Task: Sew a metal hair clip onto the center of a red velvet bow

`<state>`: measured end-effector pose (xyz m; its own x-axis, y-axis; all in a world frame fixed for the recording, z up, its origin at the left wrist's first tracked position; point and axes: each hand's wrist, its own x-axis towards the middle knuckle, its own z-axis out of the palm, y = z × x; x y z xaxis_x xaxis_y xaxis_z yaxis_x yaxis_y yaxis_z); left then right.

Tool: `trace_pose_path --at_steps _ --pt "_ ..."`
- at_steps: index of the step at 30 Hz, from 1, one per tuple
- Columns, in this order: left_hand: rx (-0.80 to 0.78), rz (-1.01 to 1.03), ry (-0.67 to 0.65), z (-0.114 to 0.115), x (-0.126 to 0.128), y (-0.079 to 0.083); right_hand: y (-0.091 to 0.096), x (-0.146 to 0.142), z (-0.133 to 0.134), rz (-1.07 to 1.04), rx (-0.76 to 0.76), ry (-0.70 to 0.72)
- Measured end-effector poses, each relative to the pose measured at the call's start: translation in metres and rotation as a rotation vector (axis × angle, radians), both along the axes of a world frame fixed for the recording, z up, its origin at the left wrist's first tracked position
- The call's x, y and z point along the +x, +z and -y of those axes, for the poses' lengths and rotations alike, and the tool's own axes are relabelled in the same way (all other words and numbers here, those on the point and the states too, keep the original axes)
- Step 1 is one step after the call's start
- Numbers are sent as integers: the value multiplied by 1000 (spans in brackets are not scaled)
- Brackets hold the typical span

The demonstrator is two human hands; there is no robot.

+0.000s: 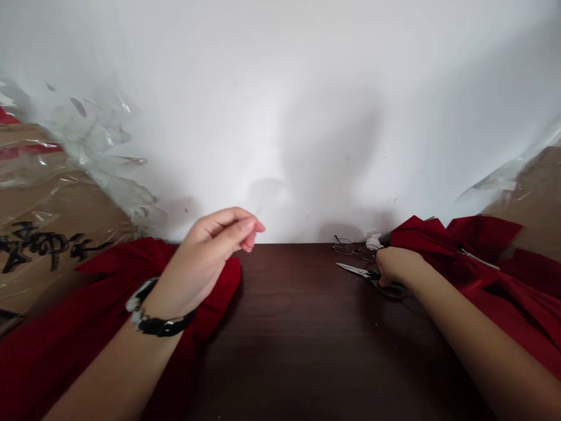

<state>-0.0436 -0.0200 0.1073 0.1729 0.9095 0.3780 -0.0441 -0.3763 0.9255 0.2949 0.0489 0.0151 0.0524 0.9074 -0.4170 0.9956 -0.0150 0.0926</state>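
Observation:
My left hand (219, 248) is raised above the left side of the table, thumb and fingers pinched together. Whatever it may hold between the fingertips is too small to make out. A dark band and a pale scrunched band circle that wrist. At the back right of the table, my right hand (397, 266) is closed on the dark handles of a pair of scissors (356, 270). The scissors lie low at the tabletop, their blades pointing left. Red cloth (118, 280) lies on the left, under my left forearm, and more red cloth (491, 286) is bunched on the right.
Thin-framed glasses (344, 247) and a crumpled white tissue (374, 241) are at the back of the dark wooden table (280, 339), against a white wall (245, 105). Plastic-wrapped cardboard boxes stand on the left (56, 204) and right (537, 193).

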Motion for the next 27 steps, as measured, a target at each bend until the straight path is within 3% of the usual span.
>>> trace_pose_path --at_steps 4,8,9,11,12,15,19,23,27 --pt "36 -213 -56 6 14 -9 16 -11 10 28 26 -5" --pt "0 -319 -128 14 25 -15 49 -38 40 -229 168 187" --pt "-5 -336 -149 16 28 -17 57 -47 50 -358 216 262" --pt "4 -369 -187 20 34 -20 66 -65 71 -913 317 370" --pt "12 -389 -200 21 36 -22 68 -74 79 -1087 317 410" --pt "26 -423 -228 23 43 -27 64 -92 94 -1401 284 434" --pt "16 -403 -258 21 46 -31 55 -97 94 -1563 337 323" --pt "-20 -385 -290 20 46 -31 53 -98 94 -1593 393 358" --pt "-162 -339 -393 16 42 -29 59 -96 96 -1602 455 359"
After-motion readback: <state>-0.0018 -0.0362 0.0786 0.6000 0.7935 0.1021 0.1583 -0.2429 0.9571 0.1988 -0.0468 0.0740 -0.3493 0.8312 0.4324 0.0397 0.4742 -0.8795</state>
